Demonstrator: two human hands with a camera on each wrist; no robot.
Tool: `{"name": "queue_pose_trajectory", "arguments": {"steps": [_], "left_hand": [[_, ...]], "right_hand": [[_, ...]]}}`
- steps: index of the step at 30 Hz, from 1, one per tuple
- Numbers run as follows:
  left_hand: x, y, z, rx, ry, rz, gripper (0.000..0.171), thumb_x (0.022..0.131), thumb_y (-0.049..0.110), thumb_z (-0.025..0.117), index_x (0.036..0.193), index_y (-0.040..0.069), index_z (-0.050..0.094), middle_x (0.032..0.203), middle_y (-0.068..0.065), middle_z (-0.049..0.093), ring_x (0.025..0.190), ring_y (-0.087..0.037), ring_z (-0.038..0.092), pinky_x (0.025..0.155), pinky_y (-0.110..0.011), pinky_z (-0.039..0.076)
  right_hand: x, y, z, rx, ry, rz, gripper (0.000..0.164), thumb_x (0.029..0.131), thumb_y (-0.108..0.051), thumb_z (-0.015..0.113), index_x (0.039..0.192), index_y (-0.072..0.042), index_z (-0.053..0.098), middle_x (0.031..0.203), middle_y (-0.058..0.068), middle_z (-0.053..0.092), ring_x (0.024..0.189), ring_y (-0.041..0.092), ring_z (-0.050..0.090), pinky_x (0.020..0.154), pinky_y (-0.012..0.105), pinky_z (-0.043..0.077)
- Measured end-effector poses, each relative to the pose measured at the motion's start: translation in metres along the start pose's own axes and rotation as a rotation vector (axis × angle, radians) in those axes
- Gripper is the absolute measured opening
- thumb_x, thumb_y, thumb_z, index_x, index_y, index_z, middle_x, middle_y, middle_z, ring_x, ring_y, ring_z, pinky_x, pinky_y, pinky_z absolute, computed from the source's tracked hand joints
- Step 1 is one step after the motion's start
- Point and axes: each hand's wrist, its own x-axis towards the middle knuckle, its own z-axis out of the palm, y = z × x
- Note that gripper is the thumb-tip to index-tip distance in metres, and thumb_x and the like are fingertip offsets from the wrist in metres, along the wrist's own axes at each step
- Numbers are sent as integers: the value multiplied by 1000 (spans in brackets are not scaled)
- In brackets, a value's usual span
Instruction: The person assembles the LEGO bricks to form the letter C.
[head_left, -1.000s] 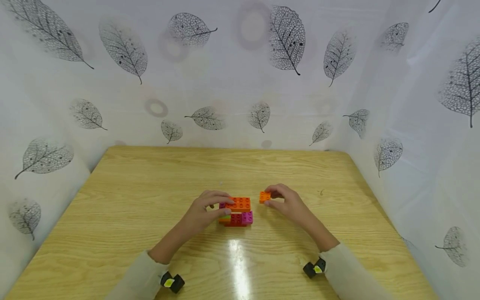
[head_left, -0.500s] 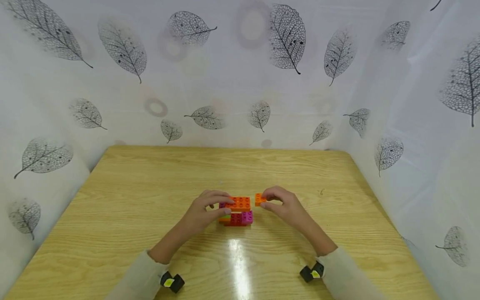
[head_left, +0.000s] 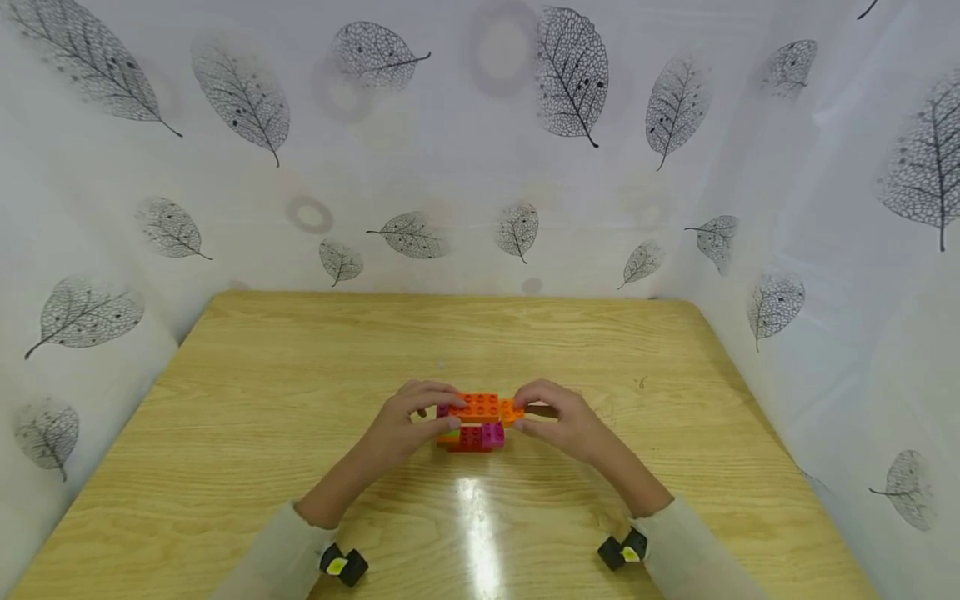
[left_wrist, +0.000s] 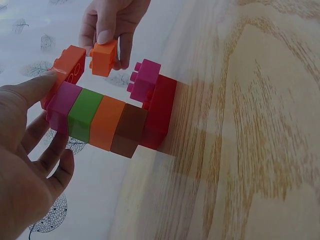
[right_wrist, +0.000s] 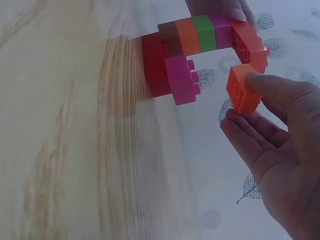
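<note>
A toy brick structure stands on the table. Its red base brick [left_wrist: 161,112] carries a magenta brick [right_wrist: 181,82] at one end. From the other end rises a column of brown [left_wrist: 128,129], orange [left_wrist: 106,122], green [left_wrist: 85,115] and purple [left_wrist: 63,107] bricks. A long orange-red brick [head_left: 482,407] tops the column and juts sideways above the base. My left hand [head_left: 408,418] grips the column's top, thumb on the long brick. My right hand [head_left: 570,425] pinches a small orange brick [right_wrist: 242,92] between thumb and fingers, beside the long brick's overhanging end and higher than the magenta brick.
The wooden table [head_left: 300,342] extends around both hands. Behind it and along its sides hangs a white curtain [head_left: 442,167] with a dark leaf print. A black wrist camera [head_left: 345,564] sits at each sleeve.
My right hand has brought the small orange brick leftward and slightly nearer the body, to the long brick's end. The left hand and the structure have stayed in place.
</note>
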Motion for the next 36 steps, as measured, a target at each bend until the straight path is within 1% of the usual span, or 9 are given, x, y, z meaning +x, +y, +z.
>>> {"name": "queue_pose_trajectory", "arguments": {"steps": [3, 7, 10, 13, 15, 21, 26, 31, 36], "left_hand": [[0, 0, 0, -3, -2, -6, 22, 92, 31, 74, 115, 32, 74, 129, 11, 64, 112, -12, 50, 83, -30, 44], [0, -1, 0, -3, -2, -8, 22, 93, 31, 74, 115, 33, 73, 129, 11, 64, 111, -12, 50, 82, -31, 44], [0, -1, 0, -2, 0, -9, 22, 92, 31, 74, 115, 34, 73, 129, 11, 64, 112, -12, 50, 83, -31, 44], [0, -1, 1, -1, 3, -12, 22, 92, 32, 74, 114, 34, 74, 129, 12, 64, 112, -12, 50, 84, -31, 43], [0, -1, 1, -1, 5, -15, 22, 92, 32, 74, 114, 34, 74, 129, 12, 64, 112, -12, 50, 84, -32, 43], [0, -2, 1, -4, 13, -17, 22, 91, 32, 75, 113, 32, 74, 130, 8, 65, 114, -13, 50, 85, -33, 43], [0, -1, 2, -6, 17, -17, 22, 91, 31, 75, 114, 31, 75, 129, 8, 65, 114, -13, 50, 85, -33, 43], [-1, 0, 2, 1, 23, -23, 23, 91, 31, 75, 114, 30, 75, 129, 7, 65, 113, -14, 51, 84, -33, 43], [-1, 1, 3, 21, 27, -25, 23, 91, 31, 75, 114, 30, 75, 130, 6, 65, 111, -15, 50, 82, -33, 42]], "right_hand": [[-1, 1, 2, -10, -36, -51, 20, 92, -1, 71, 111, -6, 65, 116, 13, 64, 109, 25, 63, 94, 40, 56], [-2, 2, 5, -40, -35, -123, 24, 90, 5, 72, 111, -4, 65, 118, 15, 63, 110, 31, 62, 93, 44, 56], [-2, 2, 7, -121, -8, -177, 25, 88, 4, 73, 111, -5, 66, 118, 13, 64, 109, 30, 63, 93, 41, 56], [-2, 2, 7, -235, 28, -241, 26, 87, 0, 76, 110, -10, 69, 117, 10, 65, 107, 25, 65, 91, 37, 57], [-2, 2, 7, -283, 44, -272, 26, 86, -1, 78, 109, -11, 70, 116, 9, 66, 105, 23, 65, 88, 37, 57], [-2, 0, 8, -332, 54, -276, 24, 86, -4, 78, 108, -12, 72, 116, 7, 67, 107, 23, 65, 87, 36, 57], [-3, 0, 9, -344, 52, -249, 22, 87, -6, 77, 108, -12, 73, 119, 7, 68, 109, 23, 65, 89, 36, 57], [-3, 1, 16, -298, 56, -239, 21, 88, -7, 77, 108, -12, 72, 120, 6, 68, 111, 23, 66, 91, 33, 56], [-3, 4, 21, -284, 96, -255, 22, 87, -4, 78, 107, -10, 71, 120, 6, 68, 109, 24, 67, 90, 32, 57]]}}
